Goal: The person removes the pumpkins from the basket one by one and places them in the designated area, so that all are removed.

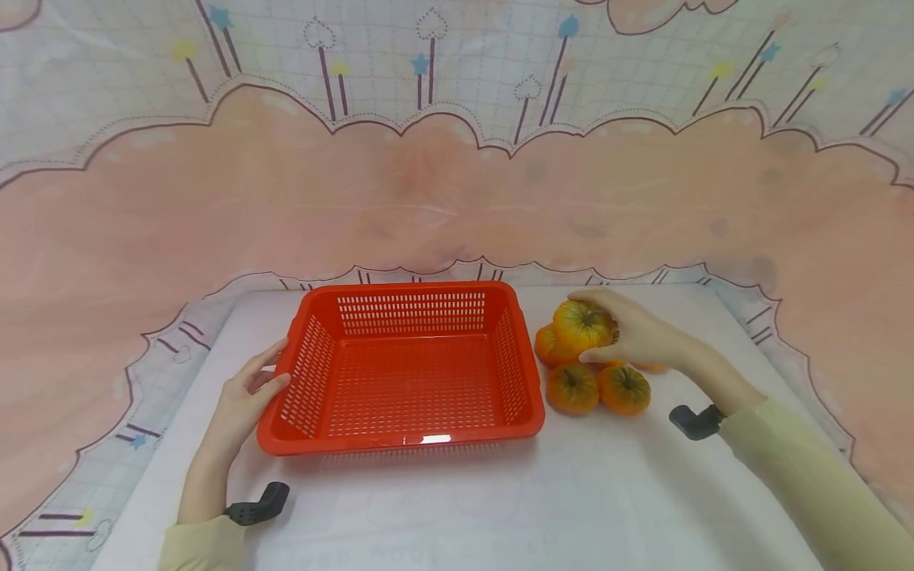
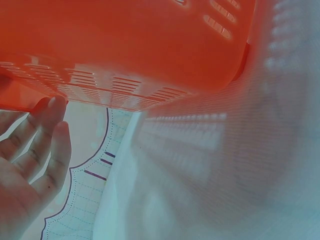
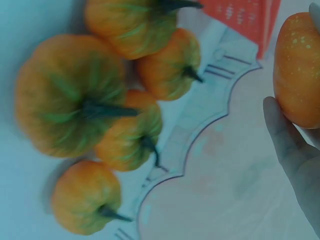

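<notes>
A red plastic basket (image 1: 401,442) with slotted walls stands on the white surface, nothing inside it. My left hand (image 1: 239,404) touches its left rim with fairly straight fingers; in the left wrist view the fingertips (image 2: 59,102) meet the rim from below. To the right of the basket, my right hand (image 1: 640,331) holds a small orange pumpkin (image 1: 581,323) between thumb and fingers. That pumpkin (image 3: 298,75) is raised above the others in the right wrist view. Under and in front of this hand sit several more small pumpkins (image 1: 573,388), green on top with dark stems.
A white cloth-covered table (image 1: 443,515) lies beneath everything. Behind it and at its sides hangs a patterned cloth (image 1: 428,198) with peach scallops. Each wrist wears a black camera mount, such as the right mount (image 1: 696,422).
</notes>
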A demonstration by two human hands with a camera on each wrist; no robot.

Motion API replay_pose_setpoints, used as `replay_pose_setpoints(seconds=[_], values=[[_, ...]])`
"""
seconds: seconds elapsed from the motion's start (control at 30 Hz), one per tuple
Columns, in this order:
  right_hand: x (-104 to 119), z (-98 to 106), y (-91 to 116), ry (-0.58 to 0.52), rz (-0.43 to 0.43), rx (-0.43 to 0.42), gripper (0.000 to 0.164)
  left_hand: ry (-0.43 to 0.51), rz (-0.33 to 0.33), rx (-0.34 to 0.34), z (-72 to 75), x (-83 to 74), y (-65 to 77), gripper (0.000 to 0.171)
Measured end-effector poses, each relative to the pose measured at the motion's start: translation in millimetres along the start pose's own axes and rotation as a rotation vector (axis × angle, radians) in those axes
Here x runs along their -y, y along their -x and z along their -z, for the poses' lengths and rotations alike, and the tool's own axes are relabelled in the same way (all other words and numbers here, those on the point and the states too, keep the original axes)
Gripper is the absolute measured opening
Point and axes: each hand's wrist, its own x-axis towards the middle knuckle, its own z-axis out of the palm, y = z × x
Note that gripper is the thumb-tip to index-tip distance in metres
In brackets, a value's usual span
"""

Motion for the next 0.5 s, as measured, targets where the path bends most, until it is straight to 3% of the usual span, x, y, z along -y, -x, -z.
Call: replay_pose_setpoints(seconds=[0.5], values=[[-37.2,-2.8,33.8,-0.001,-0.055,-0.082,0.082,0.014,0.001,0.004,0.4,2.6,0.0,0.061]])
